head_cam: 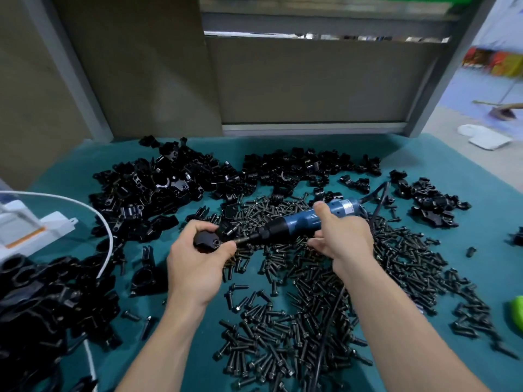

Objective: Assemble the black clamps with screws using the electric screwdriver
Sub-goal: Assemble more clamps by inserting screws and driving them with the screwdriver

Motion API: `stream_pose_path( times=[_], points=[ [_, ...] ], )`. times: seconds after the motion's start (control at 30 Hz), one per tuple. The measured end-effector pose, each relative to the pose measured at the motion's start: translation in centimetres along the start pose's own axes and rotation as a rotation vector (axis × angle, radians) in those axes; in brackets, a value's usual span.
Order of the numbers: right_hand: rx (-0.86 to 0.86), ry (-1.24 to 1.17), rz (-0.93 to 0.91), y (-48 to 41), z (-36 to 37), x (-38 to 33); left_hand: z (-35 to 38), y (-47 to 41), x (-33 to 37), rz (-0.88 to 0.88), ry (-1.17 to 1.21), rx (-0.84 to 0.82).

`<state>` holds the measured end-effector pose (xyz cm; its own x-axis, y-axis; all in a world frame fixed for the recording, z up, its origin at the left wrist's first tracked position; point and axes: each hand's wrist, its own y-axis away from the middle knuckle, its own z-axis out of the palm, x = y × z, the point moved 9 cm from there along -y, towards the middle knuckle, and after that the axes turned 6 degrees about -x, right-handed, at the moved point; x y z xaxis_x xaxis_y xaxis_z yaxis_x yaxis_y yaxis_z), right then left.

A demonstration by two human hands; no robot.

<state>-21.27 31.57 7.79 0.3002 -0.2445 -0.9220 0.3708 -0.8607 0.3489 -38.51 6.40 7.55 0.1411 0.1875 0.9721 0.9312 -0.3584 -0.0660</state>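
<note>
From my remote seat I see the clamp (206,242) just left of centre: a small, glossy black, rounded piece with a round hole in the face turned toward 3 o'clock. The left hand (198,261) holds it above the surface (467,199), fingers curled tight around it.

The electric screwdriver (307,222) has a blue body, a black nose and a thin metal bit. Its long axis runs from 2 o'clock down to 8 o'clock, and the bit points at the clamp's hole; I cannot tell whether they touch. The right hand (343,236) grips the blue body, fingers wrapped round it and thumb lying along the top.

Black screws (283,335) lie scattered below both hands, toward 6 o'clock. Loose clamps (147,190) are heaped from 9 to 1 o'clock. The tool's black cable (328,329) trails across the screws toward 6 o'clock.
</note>
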Motion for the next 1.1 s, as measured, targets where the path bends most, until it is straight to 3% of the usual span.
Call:
stream_pose_path(
  times=[0.07,0.17,0.23,0.33,0.37,0.47,0.6,0.73,0.97,1.1],
  points=[
    [0.130,0.088,0.106,-0.7,0.2,-0.1,0.4,0.0,0.4,0.004,-0.048,-0.005],
    [0.094,0.251,0.228,-1.9,2.3,-1.4,0.9,0.2,0.5,-0.014,-0.060,-0.018],
    [0.041,0.297,0.215,-2.5,3.2,-2.1,1.1,0.5,0.7,-0.016,-0.057,-0.035],
    [-0.012,0.638,0.067,-3.2,5.3,-3.5,1.2,0.7,0.8,-0.012,-0.073,-0.094],
    [0.021,0.644,0.093,-2.8,5.6,-3.4,1.2,0.6,0.9,-0.014,-0.083,-0.110],
    [0.123,0.384,0.276,-1.9,4.9,-1.9,1.1,0.5,0.5,-0.027,-0.103,-0.123],
    [0.023,-0.099,0.133,-2.4,5.9,-2.2,1.2,0.7,0.4,-0.031,-0.051,-0.122],
    [0.096,-0.283,0.156,-0.1,3.5,-1.1,0.9,0.5,0.2,-0.054,0.068,-0.109],
    [-0.153,-1.015,0.113,1.0,2.2,-1.5,1.9,0.7,1.1,-0.013,0.103,-0.221],
    [-0.214,-1.185,0.102,0.5,3.2,-1.6,2.4,0.7,1.4,0.026,0.051,-0.258]
  ],
)
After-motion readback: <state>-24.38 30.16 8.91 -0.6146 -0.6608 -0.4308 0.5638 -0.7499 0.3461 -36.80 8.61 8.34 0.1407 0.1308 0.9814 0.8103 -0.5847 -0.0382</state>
